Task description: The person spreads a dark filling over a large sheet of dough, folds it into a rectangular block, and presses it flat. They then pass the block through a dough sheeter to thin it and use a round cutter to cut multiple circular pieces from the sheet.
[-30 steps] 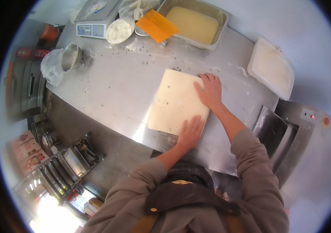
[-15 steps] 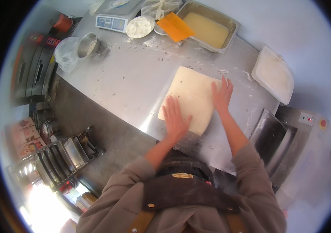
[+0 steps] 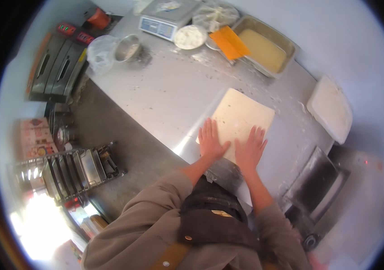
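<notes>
And there they were, both hands down on the dough: the left hand (image 3: 211,140) lay flat along its near left side, fingers fairly close and thumb stuck out, while the right hand (image 3: 249,150) rested palm-down just beside it, fingers a little spread, the two thumbs pointing at each other with a small gap between. No pinching at all, just open palms! The dough (image 3: 241,109), a pale, flat, roughly four-sided slab with a few dark specks, reached out ahead of the fingertips across the steel counter (image 3: 165,85). Well beyond the hands, up at the far edge, sat a scale (image 3: 167,15), a white bowl of flour (image 3: 190,37) and an orange sheet (image 3: 229,42) leaning over a deep metal pan (image 3: 276,33) with something yellowish inside. Far off ahead and to the left of the left hand, a metal bowl (image 3: 121,48) stood touching a clear plastic bag (image 3: 101,53). And out to the right of the right hand, well apart from it, a white tub (image 3: 330,108) lay by the counter's edge!
</notes>
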Demonstrator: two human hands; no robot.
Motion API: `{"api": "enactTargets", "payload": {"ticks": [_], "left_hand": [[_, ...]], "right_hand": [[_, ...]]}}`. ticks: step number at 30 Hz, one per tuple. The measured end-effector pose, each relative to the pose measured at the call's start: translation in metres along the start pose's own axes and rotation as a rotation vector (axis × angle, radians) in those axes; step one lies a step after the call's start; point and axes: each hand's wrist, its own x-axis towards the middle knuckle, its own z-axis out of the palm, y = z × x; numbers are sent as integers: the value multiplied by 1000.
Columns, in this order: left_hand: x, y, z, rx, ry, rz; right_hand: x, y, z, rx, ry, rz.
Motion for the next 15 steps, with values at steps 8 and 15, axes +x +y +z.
{"api": "enactTargets", "payload": {"ticks": [8, 15], "left_hand": [[-2, -5, -9, -70, 2, 48], [10, -85, -31, -210, 11, -38]], "right_hand": [[-28, -5, 1, -23, -133, -59], [15, -64, -21, 186, 132, -247]]}}
